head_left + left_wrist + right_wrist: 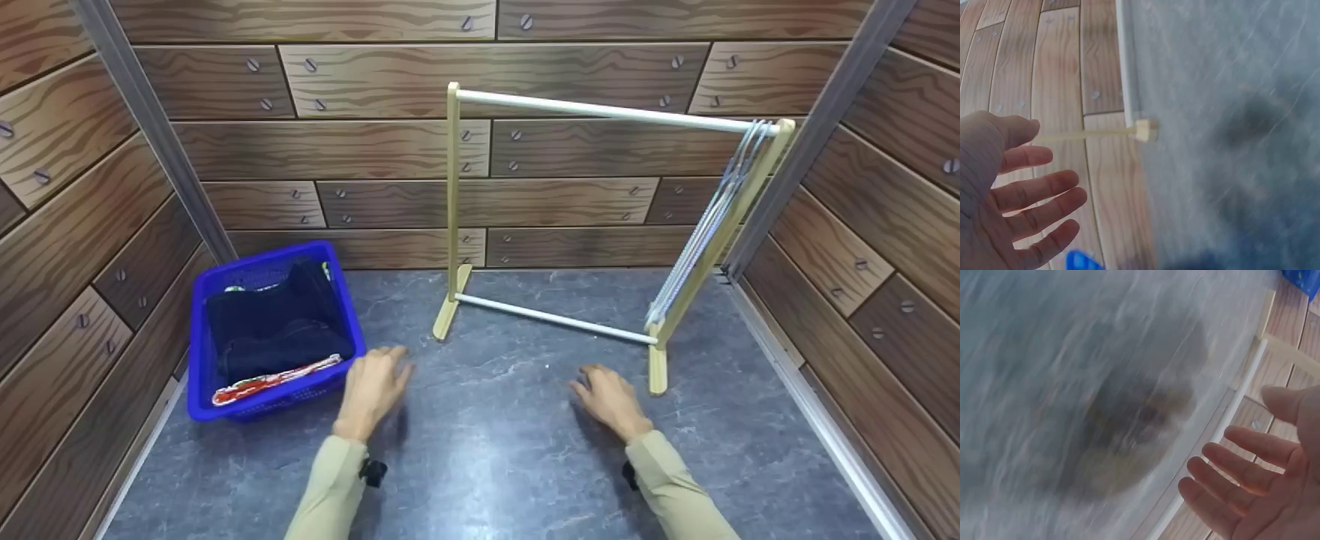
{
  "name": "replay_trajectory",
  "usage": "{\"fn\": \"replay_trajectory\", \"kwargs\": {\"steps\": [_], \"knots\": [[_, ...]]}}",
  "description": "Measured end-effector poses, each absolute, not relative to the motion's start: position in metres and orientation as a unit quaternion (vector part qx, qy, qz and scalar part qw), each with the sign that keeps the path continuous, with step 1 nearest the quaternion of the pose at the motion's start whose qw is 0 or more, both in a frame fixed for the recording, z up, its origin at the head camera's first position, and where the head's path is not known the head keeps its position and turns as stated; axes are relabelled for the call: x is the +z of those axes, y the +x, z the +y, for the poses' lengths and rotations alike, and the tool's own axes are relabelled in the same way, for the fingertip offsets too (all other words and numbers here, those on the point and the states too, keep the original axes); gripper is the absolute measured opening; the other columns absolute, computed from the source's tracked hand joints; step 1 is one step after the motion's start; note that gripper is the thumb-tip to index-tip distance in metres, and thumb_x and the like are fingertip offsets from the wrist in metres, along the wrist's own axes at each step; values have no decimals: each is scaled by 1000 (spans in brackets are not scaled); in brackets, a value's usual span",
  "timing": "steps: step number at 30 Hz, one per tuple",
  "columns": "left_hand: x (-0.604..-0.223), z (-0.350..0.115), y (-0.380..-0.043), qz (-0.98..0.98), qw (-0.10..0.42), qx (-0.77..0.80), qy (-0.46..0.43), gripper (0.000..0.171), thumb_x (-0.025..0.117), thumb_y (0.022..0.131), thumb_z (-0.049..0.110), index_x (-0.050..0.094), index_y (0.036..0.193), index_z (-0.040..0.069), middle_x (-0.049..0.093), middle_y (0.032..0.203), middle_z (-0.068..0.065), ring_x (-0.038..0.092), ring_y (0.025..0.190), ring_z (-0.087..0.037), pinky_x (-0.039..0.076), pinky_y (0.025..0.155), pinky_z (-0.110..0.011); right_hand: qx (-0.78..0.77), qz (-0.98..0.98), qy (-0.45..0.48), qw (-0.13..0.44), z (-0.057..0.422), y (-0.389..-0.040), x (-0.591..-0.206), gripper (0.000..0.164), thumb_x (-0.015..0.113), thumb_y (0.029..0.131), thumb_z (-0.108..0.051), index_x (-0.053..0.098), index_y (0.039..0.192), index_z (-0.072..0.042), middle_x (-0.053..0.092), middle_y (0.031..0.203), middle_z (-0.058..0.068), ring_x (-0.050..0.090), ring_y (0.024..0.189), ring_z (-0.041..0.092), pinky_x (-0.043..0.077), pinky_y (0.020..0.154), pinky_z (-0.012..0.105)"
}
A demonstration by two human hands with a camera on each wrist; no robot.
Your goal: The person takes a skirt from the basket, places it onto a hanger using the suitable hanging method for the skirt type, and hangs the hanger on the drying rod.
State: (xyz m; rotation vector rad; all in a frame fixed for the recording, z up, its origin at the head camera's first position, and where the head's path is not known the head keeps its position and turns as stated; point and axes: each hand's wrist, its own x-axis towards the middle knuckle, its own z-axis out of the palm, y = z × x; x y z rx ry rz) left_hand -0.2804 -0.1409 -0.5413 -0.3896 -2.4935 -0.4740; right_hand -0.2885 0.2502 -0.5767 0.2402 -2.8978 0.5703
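My left hand hovers by the right front corner of a blue plastic basket, holding nothing, its fingers loosely spread in the left wrist view. Dark folded cloth fills the basket, and a red and white patterned edge shows along its front. My right hand is over the floor, left of the rack's right foot, with relaxed fingers and nothing in them. A small wooden rack with white bars stands behind both hands. Several light blue hangers hang bunched at the right end of its top bar.
Grey marbled floor lies under the hands and between basket and rack. Wood-patterned walls enclose the back and both sides, with metal strips along the edges. The rack's right foot reaches forward near my right hand.
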Motion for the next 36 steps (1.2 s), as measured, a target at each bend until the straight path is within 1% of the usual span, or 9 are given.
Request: {"fn": "replay_trajectory", "kwargs": {"steps": [8, 12, 15, 20, 24, 28, 31, 33, 36], "knots": [[-531, -186, -282, -926, 302, -201, -106, 19, 74, 83, 10, 72, 101, 3, 73, 91, -17, 67, 83, -39, 52, 71, -52, 156, -982, 59, 89, 282, -288, -573, 29, 71, 86, -13, 69, 108, 4, 64, 107, 26, 62, 98, 48, 51, 80, 59], [-529, -204, -282, -922, 313, -211, -86, 18, 73, 85, 11, 73, 101, 2, 72, 98, -18, 65, 93, -42, 51, 77, -55, 147, -985, 43, 77, 296, -289, -572, 28, 70, 84, -9, 69, 109, 3, 59, 111, 30, 57, 102, 52, 50, 80, 63], [-529, -215, -282, -925, 308, -213, -62, 20, 71, 88, 14, 73, 103, 2, 71, 103, -20, 63, 101, -42, 49, 82, -58, 145, -987, 38, 67, 305, -289, -572, 20, 65, 84, -2, 67, 101, 7, 58, 109, 31, 57, 100, 53, 50, 79, 63], [-525, -236, -280, -948, 246, -205, -3, 28, 65, 92, 19, 68, 113, 1, 66, 114, -25, 56, 113, -45, 40, 92, -62, 146, -987, 41, 61, 315, -286, -573, 5, 56, 80, 8, 60, 83, 10, 58, 92, 29, 58, 86, 50, 50, 75, 59], [-520, -253, -276, -958, 206, -196, 46, 34, 60, 93, 21, 64, 120, 0, 59, 123, -31, 47, 122, -49, 30, 102, -66, 151, -986, 36, 62, 322, -287, -576, 4, 58, 77, 11, 60, 79, 9, 58, 84, 27, 60, 79, 47, 50, 69, 56], [-512, -269, -272, -963, 170, -190, 86, 42, 61, 92, 23, 59, 126, -2, 51, 130, -36, 35, 129, -54, 17, 108, -69, 152, -986, 31, 69, 326, -288, -579, 6, 59, 75, 13, 59, 75, 8, 59, 79, 26, 61, 72, 46, 49, 62, 55], [-505, -278, -272, -967, 113, -198, 111, 52, 61, 93, 27, 52, 135, -2, 40, 139, -39, 22, 136, -58, 6, 110, -72, 161, -983, 28, 81, 329, -289, -579, 8, 59, 74, 14, 58, 73, 6, 60, 77, 26, 61, 71, 46, 49, 61, 55], [-501, -283, -272, -967, 66, -213, 120, 59, 60, 94, 28, 45, 142, -3, 27, 146, -42, 10, 140, -61, 0, 110, -74, 168, -981, 28, 90, 332, -290, -579, 9, 58, 73, 14, 59, 74, 6, 61, 78, 27, 61, 73, 47, 49, 63, 56], [-495, -291, -272, -964, 6, -236, 126, 68, 58, 94, 28, 33, 148, -3, 9, 149, -47, -4, 140, -63, -1, 110, -75, 179, -978, 29, 103, 336, -292, -579, 14, 57, 73, 15, 65, 82, 7, 64, 84, 30, 62, 78, 51, 49, 67, 59]]}}
